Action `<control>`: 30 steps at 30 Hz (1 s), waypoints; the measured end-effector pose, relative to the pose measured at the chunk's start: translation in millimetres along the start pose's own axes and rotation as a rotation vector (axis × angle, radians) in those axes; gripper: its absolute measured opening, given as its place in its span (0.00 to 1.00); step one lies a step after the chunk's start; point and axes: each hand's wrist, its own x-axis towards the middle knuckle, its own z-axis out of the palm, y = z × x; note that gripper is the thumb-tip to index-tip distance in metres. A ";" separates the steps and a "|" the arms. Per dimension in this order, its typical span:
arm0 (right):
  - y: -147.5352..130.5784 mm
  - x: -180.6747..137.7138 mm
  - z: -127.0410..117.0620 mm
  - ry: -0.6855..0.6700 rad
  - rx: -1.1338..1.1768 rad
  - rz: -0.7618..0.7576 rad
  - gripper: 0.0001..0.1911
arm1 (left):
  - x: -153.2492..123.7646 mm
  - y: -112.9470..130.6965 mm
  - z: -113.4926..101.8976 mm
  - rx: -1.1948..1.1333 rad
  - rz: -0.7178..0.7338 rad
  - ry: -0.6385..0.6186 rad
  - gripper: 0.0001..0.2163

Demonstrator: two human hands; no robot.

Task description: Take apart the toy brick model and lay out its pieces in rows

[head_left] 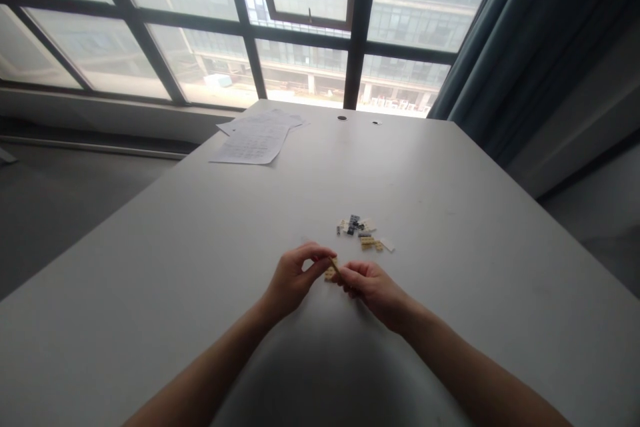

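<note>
Both of my hands meet over the near part of the table, pinching one thin tan toy building plate (335, 267) that is tilted edge-on. My left hand (295, 273) grips its upper left end between thumb and fingertips. On the lower right end, the thumb and curled fingers of my right hand (373, 283) are closed. Partly hidden behind the plate is another tan studded piece (329, 274); whether the two touch I cannot tell. Just beyond lies a loose pile of small building bricks (353, 225) in dark grey, white and cream, with tan bricks (368, 242) at its near side.
The white table (190, 233) stretches away toward a large framed window. Printed paper sheets (257, 140) lie at its far left. Two round holes (342, 118) sit near the far edge. A dark blue curtain (480, 33) hangs at the right.
</note>
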 end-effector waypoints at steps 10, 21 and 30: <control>-10.1 -2.3 -10.4 0.347 -0.503 -0.395 0.05 | -3.8 -5.0 4.7 0.009 -0.012 0.008 0.07; 7.0 -16.1 -9.2 0.336 -0.854 -0.790 0.08 | -4.2 -2.4 4.6 0.033 0.098 0.069 0.03; 3.4 -10.0 -3.5 0.256 -0.402 -0.316 0.12 | -4.6 -2.1 4.9 0.097 0.041 0.085 0.05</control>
